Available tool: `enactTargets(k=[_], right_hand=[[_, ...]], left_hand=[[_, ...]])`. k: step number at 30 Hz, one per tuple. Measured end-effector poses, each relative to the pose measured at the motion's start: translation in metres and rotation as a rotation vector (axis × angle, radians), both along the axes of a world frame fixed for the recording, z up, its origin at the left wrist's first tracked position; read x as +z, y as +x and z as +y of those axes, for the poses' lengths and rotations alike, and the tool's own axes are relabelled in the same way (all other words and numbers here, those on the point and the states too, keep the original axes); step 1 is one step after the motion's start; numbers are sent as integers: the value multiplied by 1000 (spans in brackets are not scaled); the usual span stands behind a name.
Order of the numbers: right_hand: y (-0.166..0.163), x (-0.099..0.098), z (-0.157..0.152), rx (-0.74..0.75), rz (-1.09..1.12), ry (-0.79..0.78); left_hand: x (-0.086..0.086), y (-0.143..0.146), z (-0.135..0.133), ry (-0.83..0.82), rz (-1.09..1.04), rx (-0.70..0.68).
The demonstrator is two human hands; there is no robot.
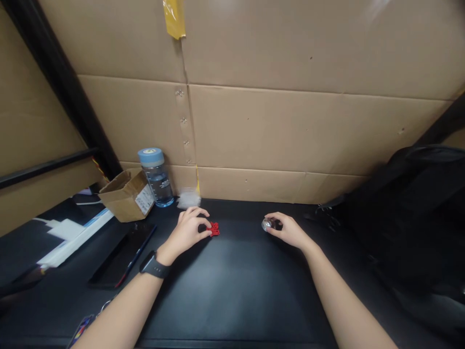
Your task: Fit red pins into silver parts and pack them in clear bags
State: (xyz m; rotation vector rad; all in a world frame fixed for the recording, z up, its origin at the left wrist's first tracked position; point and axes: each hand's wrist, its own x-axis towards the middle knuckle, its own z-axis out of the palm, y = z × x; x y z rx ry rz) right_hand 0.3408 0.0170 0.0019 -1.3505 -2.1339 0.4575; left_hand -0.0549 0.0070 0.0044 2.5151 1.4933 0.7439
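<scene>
The left hand (189, 229) lies palm down on the black counter (232, 291), fingers curled, with the fingertips resting on a small red part (214, 229). The grip is drawn together over the part's left edge; whether the part is actually pinched or only touched cannot be told. The red part lies flat on the counter, at the middle of its far half, just right of the left fingertips. A black watch (154, 265) sits on the left wrist.

The right hand (288, 229) rests on the counter well apart from the left hand, on the right. Its grip is pressed together around a small silver-and-dark object (269, 224), which protrudes from the fingers toward the left. The object's form is too small to identify.

Behind the left hand, against the cardboard wall (290, 126), stands an upright clear bottle (157, 177) with a light blue cap. An open cardboard box (127, 195) stands touching the bottle on its left. A blurred white item (189, 198) lies just right of the bottle. A dark flat device (121, 255) lies on the counter left of the left forearm. A black bag (410, 213) occupies the right side of the counter.
</scene>
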Motion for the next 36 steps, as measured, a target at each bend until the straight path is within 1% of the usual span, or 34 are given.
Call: enactTargets(k=[6, 13, 19, 22, 25, 28, 33, 36], right_hand=[[0, -5, 1, -44, 26, -26], [0, -3, 0, -34, 25, -43], [0, -4, 1, -43, 30, -44], [-1, -3, 0, -42, 41, -45], [-2, -2, -2, -38, 53, -36], [-3, -1, -3, -28, 66, -30], [-3, 2, -4, -36, 105, -23], [-5, 5, -5, -40, 120, -1]], left_hand=[[1, 5, -2, -17, -23, 22], [-1, 5, -1, -17, -11, 35], [-3, 7, 0, -8, -5, 26], [-1, 8, -1, -5, -10, 28], [5, 9, -4, 15, -26, 9], [12, 16, -10, 30, -48, -68], [14, 38, -25, -61, 5, -368], [12, 49, -34, -84, 44, -437]])
